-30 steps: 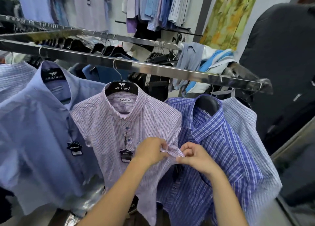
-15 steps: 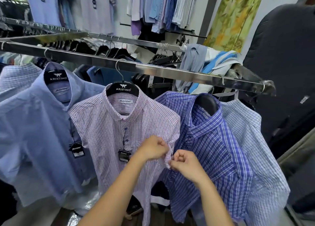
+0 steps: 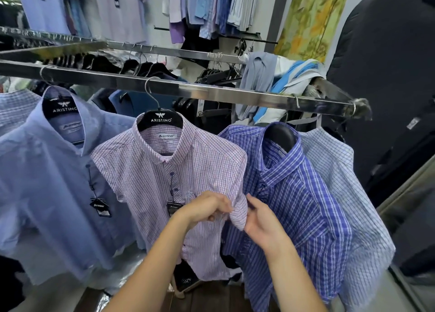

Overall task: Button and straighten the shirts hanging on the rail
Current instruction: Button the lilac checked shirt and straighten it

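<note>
A pink checked shirt (image 3: 150,177) hangs on a black hanger from the steel rail (image 3: 211,92), buttoned down its front with a black tag on the placket. My left hand (image 3: 207,207) grips the cuff of its short sleeve (image 3: 237,214) from the left. My right hand (image 3: 261,222) holds the same sleeve edge from the right, fingers partly uncurled. A blue striped shirt (image 3: 294,201) hangs just to the right, collar open. A plain light blue shirt (image 3: 42,175) hangs to the left and a pale checked shirt (image 3: 348,194) at the far right.
A second rail (image 3: 164,50) behind carries black hangers and dark clothes. Loose blue and grey garments (image 3: 270,81) are piled over the rail's right end. More shirts hang on the back wall. A dark upholstered shape (image 3: 388,76) stands at right.
Both hands have stayed on the pink shirt's sleeve cuff. The sleeve has been folded down flatter, and my right hand's fingers have loosened from a fist.
</note>
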Demonstrator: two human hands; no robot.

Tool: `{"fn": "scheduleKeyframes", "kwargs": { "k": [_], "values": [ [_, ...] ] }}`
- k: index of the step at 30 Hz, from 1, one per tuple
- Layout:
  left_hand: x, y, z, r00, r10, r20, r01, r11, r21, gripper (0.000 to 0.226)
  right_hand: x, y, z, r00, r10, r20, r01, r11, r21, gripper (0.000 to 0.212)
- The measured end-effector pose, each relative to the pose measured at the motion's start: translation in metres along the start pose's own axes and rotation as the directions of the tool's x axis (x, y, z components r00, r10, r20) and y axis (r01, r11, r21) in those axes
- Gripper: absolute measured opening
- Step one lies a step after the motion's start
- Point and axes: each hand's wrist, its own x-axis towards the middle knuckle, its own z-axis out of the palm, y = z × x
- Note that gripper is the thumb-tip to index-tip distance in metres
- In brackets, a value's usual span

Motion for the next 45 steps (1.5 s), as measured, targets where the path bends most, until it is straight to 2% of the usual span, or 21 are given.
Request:
{"fn": "scheduleKeyframes", "kwargs": {
  "k": [4,7,11,20,22,24,26,28,30,32,33,34,37,39,45],
  "values": [
    [0.001,0.003,-0.003,1.000,-0.009,-0.017,0.010,0.998,0.068,0.037,-0.001,-0.001,-0.006,0.997,-0.068,0.025,0.066,0.997,0.041,0.023],
    [0.002,0.006,-0.004,0.999,-0.020,-0.035,0.026,0.983,0.184,0.034,-0.005,-0.005,-0.006,0.997,-0.073,0.022,0.073,0.997,0.013,0.030],
    [0.001,0.016,0.003,0.998,-0.052,0.040,0.036,0.946,0.322,0.020,-0.004,-0.007,-0.003,0.996,-0.085,0.007,0.086,0.992,-0.089,0.033],
    [0.013,0.028,0.004,0.989,-0.112,0.096,0.032,0.798,0.602,0.002,-0.008,-0.013,-0.004,0.997,0.063,-0.039,-0.072,0.960,-0.272,0.027],
    [0.018,0.028,0.002,0.988,-0.136,0.078,0.051,0.749,0.660,0.016,-0.007,-0.012,-0.005,0.998,0.047,-0.039,-0.057,0.955,-0.292,0.019],
    [0.022,0.031,0.000,0.990,-0.133,0.052,0.052,0.672,0.738,0.018,-0.005,-0.012,-0.007,0.999,-0.002,-0.051,-0.014,0.952,-0.307,0.018],
    [0.022,0.042,-0.001,0.999,-0.046,0.015,0.016,0.602,0.798,0.010,-0.005,-0.012,-0.009,0.997,-0.051,-0.059,0.029,0.947,-0.321,0.025],
    [0.020,0.058,0.000,0.989,0.143,-0.035,-0.057,0.589,0.806,0.008,-0.008,-0.013,-0.010,0.997,-0.064,-0.043,0.047,0.948,-0.315,0.032],
    [0.020,0.075,0.004,0.910,0.404,-0.092,-0.163,0.554,0.817,0.008,-0.012,-0.014,-0.010,0.997,-0.076,-0.022,0.066,0.951,-0.301,0.037],
    [0.026,0.086,0.006,0.790,0.600,-0.127,-0.229,0.481,0.846,0.016,-0.017,-0.016,-0.009,0.992,-0.127,0.006,0.124,0.953,-0.275,0.038],
    [0.032,0.090,0.006,0.752,0.648,-0.122,-0.233,0.434,0.870,0.022,-0.021,-0.016,-0.008,0.987,-0.159,0.017,0.159,0.956,-0.249,0.037],
    [0.038,0.093,0.004,0.751,0.651,-0.109,-0.206,0.388,0.898,0.029,-0.023,-0.016,-0.008,0.982,-0.190,0.018,0.190,0.959,-0.210,0.036],
    [0.051,0.100,-0.005,0.844,0.520,-0.130,-0.031,0.289,0.957,0.038,-0.023,-0.014,-0.014,0.966,-0.257,-0.012,0.256,0.965,-0.062,0.027],
    [0.056,0.103,-0.012,0.871,0.461,-0.168,0.063,0.235,0.970,0.038,-0.022,-0.013,-0.019,0.959,-0.279,-0.051,0.282,0.957,0.064,0.027],
    [0.058,0.105,-0.017,0.871,0.426,-0.245,0.138,0.267,0.954,0.034,-0.029,-0.020,-0.026,0.935,-0.310,-0.174,0.354,0.862,0.362,0.034]
  ]
}}
